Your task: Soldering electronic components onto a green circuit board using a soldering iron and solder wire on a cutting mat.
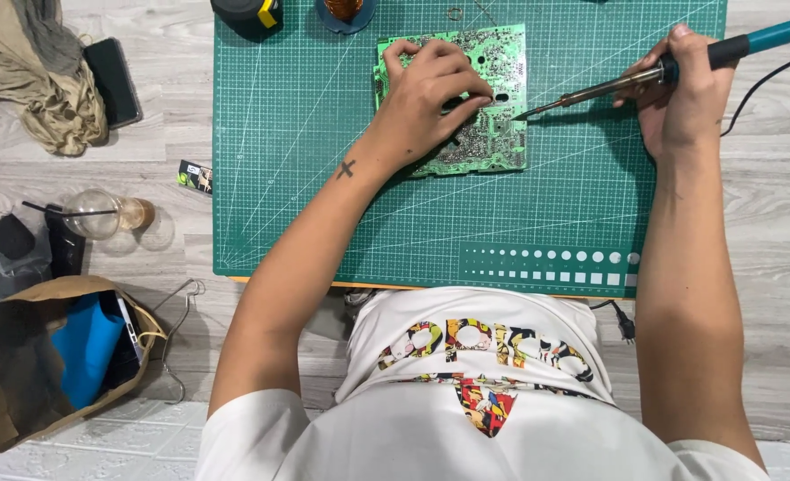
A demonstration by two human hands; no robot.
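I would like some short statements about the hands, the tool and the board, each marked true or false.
1. The right hand holds a soldering iron with a blue handle. True.
2. The left hand rests on the green circuit board. True.
3. The board lies on a bare wooden floor. False: it lies on a green cutting mat.
4. The iron's tip points away from the board. False: it meets the board's right side.

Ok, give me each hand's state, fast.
Left hand: fingers pressed on the circuit board, holding nothing.
Right hand: closed on the soldering iron.
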